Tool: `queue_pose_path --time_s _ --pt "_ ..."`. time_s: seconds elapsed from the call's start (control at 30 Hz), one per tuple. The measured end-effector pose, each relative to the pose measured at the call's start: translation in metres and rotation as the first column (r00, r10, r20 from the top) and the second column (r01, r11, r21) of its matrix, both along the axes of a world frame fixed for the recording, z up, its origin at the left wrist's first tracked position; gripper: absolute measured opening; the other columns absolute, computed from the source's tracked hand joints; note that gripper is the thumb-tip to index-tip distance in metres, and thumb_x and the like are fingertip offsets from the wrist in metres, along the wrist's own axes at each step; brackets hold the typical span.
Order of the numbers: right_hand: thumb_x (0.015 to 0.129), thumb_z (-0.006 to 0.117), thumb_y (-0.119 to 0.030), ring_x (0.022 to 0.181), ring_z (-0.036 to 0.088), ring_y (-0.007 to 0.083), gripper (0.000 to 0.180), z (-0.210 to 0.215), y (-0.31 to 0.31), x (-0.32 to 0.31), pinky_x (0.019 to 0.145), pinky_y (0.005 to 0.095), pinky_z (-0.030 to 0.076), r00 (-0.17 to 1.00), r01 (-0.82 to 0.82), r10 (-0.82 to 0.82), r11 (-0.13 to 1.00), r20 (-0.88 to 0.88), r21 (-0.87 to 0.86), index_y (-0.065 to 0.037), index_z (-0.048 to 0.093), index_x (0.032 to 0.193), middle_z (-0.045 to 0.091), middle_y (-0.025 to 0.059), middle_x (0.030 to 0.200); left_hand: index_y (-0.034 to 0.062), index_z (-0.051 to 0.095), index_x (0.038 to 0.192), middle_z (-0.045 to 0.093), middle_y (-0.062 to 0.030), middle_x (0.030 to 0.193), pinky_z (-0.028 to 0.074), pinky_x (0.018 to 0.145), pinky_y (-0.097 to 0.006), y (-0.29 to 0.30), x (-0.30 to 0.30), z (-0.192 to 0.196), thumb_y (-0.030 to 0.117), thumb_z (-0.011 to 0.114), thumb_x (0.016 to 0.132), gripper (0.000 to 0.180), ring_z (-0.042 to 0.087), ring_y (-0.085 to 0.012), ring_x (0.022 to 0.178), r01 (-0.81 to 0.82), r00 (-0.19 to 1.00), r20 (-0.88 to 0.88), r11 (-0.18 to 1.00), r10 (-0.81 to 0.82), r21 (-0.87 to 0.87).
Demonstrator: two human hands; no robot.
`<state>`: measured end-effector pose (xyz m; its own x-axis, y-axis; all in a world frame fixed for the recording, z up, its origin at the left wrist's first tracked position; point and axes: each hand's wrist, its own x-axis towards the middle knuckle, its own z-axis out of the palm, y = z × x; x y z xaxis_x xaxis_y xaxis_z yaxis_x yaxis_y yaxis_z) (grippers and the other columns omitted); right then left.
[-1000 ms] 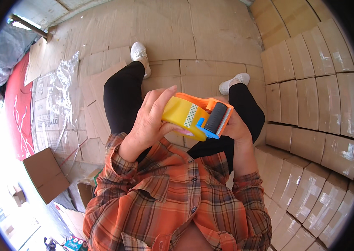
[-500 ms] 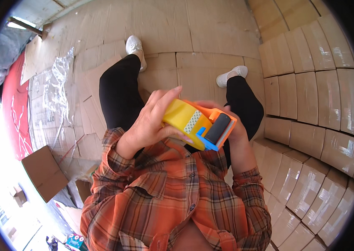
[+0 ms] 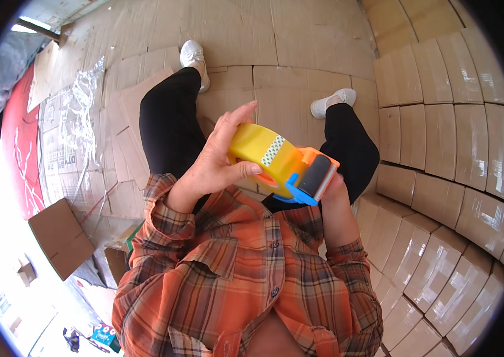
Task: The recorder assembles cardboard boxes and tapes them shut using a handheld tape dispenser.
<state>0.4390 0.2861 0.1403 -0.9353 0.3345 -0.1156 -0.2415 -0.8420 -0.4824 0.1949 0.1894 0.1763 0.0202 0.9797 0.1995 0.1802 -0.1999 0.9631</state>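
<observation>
Head view, looking down at two bare hands. Left hand [image 3: 210, 163]: clamped on wide yellow tape roll [image 3: 251, 143], thumb across the near face, one finger raised past the upper edge, other fingers partly hidden. Position of roll: tilted, in front of the torso and between the legs, with green-and-white patterned strip [image 3: 273, 150] across its outer surface. Against its right side: orange-and-blue tape dispenser [image 3: 302, 193], with black roller [image 3: 313, 175] and toothed edge [image 3: 327, 182]. Right hand [image 3: 336, 189]: behind and beside the dispenser, fingers hidden; closure impossible to tell. Below: orange plaid shirt [image 3: 228, 297]. Beyond: black trousers [image 3: 171, 125] and white shoes [image 3: 191, 52] on flattened cardboard [image 3: 222, 33]. At right: stacked brown cartons [image 3: 440, 143]. At left: crumpled clear film [image 3: 88, 101] and brown cardboard box [image 3: 61, 238].
</observation>
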Motion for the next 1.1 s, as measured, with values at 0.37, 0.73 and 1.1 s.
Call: queue_pose_path --time_s 0.37,0.73,1.1 --pt "0.067 0.088 -0.022 0.114 0.054 0.0162 0.087 0.038 -0.004 -0.017 0.098 0.0317 0.043 0.963 -0.061 -0.165 0.636 0.212 0.770 0.000 0.040 0.136 0.055 0.0087 0.127 0.0033 0.040 0.141 0.045 -0.0140 0.136 0.035 0.103 -0.037 0.008 -0.011 -0.003 0.038 0.077 0.075 0.083 0.046 -0.0272 0.121 0.000 0.978 -0.204 0.985 0.036 0.173" --pt "0.065 0.087 -0.018 0.111 0.056 0.0272 0.083 0.029 -0.019 -0.029 0.097 0.0357 0.042 0.847 0.028 -0.528 0.174 0.069 0.984 0.000 0.043 0.132 0.055 0.0148 0.123 0.0125 0.063 0.124 0.052 -0.0151 0.131 0.048 0.092 -0.037 -0.004 0.004 0.020 -0.005 0.069 0.075 0.052 0.054 -0.0335 0.114 -0.206 0.895 -0.337 0.940 0.293 0.270" --pt "0.063 0.086 -0.022 0.094 0.062 0.0303 0.077 0.028 -0.008 -0.041 0.099 0.0491 0.037 0.785 -0.006 -0.581 -0.354 -0.215 0.935 -0.002 0.046 0.126 0.063 0.0116 0.106 0.0108 0.067 0.118 0.053 -0.0170 0.129 0.051 0.086 -0.033 -0.008 0.013 0.023 -0.008 0.066 0.077 0.045 0.060 -0.0305 0.105 -0.240 0.905 -0.284 0.932 0.316 0.273"
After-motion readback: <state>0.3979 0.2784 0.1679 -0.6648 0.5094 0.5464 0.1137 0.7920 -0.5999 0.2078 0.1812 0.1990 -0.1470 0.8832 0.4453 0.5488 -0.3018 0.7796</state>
